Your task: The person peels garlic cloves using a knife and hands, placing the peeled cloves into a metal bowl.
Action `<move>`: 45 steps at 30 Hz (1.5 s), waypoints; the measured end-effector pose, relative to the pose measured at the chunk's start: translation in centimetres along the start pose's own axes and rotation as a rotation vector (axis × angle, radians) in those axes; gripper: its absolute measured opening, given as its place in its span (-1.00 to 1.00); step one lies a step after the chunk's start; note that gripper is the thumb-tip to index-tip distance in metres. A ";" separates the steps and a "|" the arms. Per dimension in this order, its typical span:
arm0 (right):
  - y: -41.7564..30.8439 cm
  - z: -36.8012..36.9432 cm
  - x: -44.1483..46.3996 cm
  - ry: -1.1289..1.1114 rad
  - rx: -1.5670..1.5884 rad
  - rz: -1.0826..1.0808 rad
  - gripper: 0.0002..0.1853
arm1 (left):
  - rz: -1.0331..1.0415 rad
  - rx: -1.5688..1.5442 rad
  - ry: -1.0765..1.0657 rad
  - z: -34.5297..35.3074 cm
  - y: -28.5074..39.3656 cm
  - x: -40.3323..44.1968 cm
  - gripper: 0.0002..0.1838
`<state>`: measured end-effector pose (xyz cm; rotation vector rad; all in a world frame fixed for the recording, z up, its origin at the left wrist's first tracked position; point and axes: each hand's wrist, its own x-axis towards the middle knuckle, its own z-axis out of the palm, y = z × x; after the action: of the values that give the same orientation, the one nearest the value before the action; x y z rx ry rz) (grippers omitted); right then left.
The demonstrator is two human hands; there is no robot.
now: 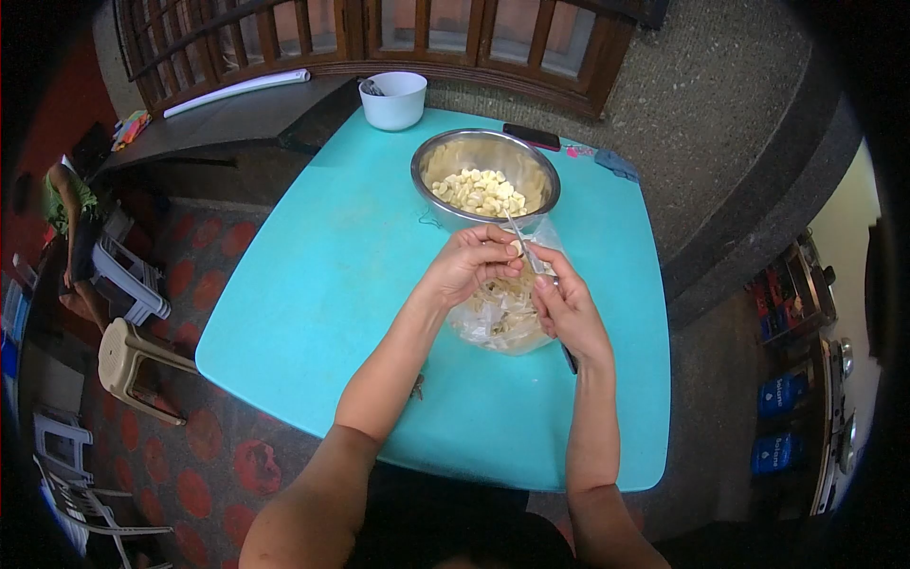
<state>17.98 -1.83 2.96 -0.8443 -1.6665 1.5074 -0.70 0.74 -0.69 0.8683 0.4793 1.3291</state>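
Note:
Between the fingertips of my left hand (474,263) is a small pale piece (516,247), pinched just in front of the metal bowl. My right hand (567,302) is closed around a knife (523,242), its blade pointing up and away beside the piece. The steel bowl (427,197) holds many pale, cream-coloured pieces (481,191). Under both hands lies a clear plastic bag (498,321) with brownish and pale contents, partly hidden by my fingers.
The turquoise table (294,275) bears a white bowl (394,106), a dark phone (532,137) and a blue-grey cloth (616,164). A beige stool (128,365) stands at its left. A person (68,204) is at the far left.

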 end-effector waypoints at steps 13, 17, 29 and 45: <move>1.4 -0.2 0.8 0.034 0.261 0.006 -0.74 | 0.096 0.212 0.084 1.5 -0.1 -0.5 -0.87; 1.3 0.1 0.8 0.030 0.492 0.008 -0.72 | 0.094 0.028 0.037 1.5 -0.8 -0.1 -0.89; 2.3 1.8 1.3 0.204 0.297 -0.150 -0.72 | 0.270 0.305 0.141 3.1 -0.9 -0.4 -0.75; 1.2 1.8 0.7 0.132 0.369 -0.041 -0.70 | 0.223 0.103 0.142 1.6 -0.7 0.1 -0.79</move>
<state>16.08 -2.04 1.71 -0.6867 -1.2506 1.6267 0.99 0.42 -0.20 0.9363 0.5782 1.5887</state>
